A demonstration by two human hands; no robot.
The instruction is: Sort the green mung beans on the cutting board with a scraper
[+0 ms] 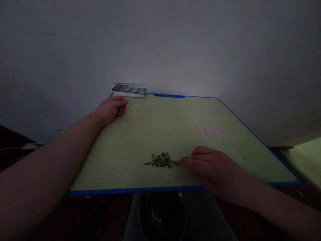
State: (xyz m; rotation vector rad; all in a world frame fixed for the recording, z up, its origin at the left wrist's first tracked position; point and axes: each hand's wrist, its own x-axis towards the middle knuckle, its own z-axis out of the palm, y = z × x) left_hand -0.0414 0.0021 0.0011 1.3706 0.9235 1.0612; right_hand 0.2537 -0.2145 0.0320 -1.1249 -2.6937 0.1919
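Observation:
My right hand [213, 167] is closed in a pinch around a thin, pointed tool [175, 162], whose exact kind I cannot make out. Its tip reaches the right side of a loose heap of small, dark greenish-brown beans or seeds [160, 160] near the front of the table. At the table's left edge rests my left hand [112, 108], its fingers curled in and nothing visible in them. Just behind that hand, a phone [129, 89] lies on a white box-like block [129, 94] at the far left corner.
A patch of pale pinkish grains [208, 129] lies right of centre on the pale table [155, 127], which has a blue rim. A small brown sliver [244, 157] is farther right. Below the front edge stands a dark round bowl [163, 214]. A wall rises behind.

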